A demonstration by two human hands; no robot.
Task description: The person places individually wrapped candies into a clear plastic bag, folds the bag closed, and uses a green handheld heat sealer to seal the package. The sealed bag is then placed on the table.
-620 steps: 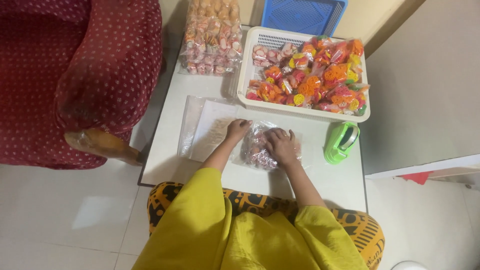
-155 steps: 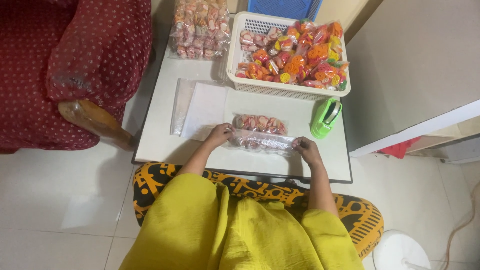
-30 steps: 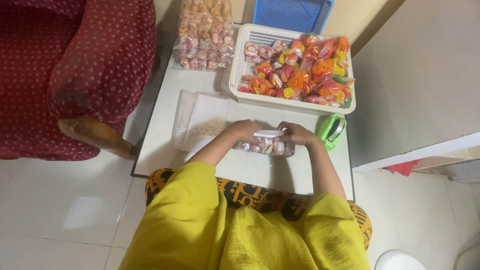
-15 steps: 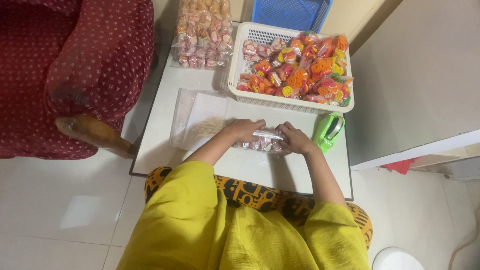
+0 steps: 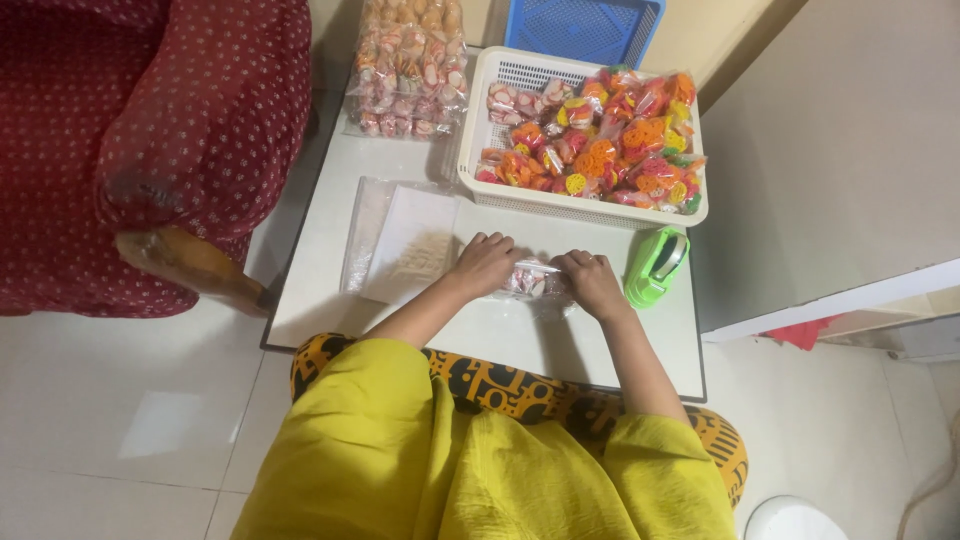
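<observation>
While both hands press on it, the small clear packet (image 5: 533,283) lies just below the middle of the frame on the white surface (image 5: 330,290), showing pink and white pieces through its crinkled plastic. Only the stretch between the hands is visible; its ends are hidden under the fingers. The left hand (image 5: 483,264) covers the packet's left end with fingers curled down on it, and the right hand (image 5: 592,282) closes over the right end the same way, so each grip is clamped on the packet.

Just left of the left hand lies a flat stack of clear empty bags (image 5: 395,240) with a white sheet showing through. Just right of the right hand rests a green stapler (image 5: 655,265), apart from the knuckles. Above the hands, in the upper middle of the frame, stands a white plastic basket (image 5: 580,203) heaped with orange, yellow and pink packets. To its left, at the top, lies a big clear bag of filled packets (image 5: 408,65), and a blue tray (image 5: 585,28) sits behind the basket. A dark red dotted armchair (image 5: 130,130) fills the upper left.
</observation>
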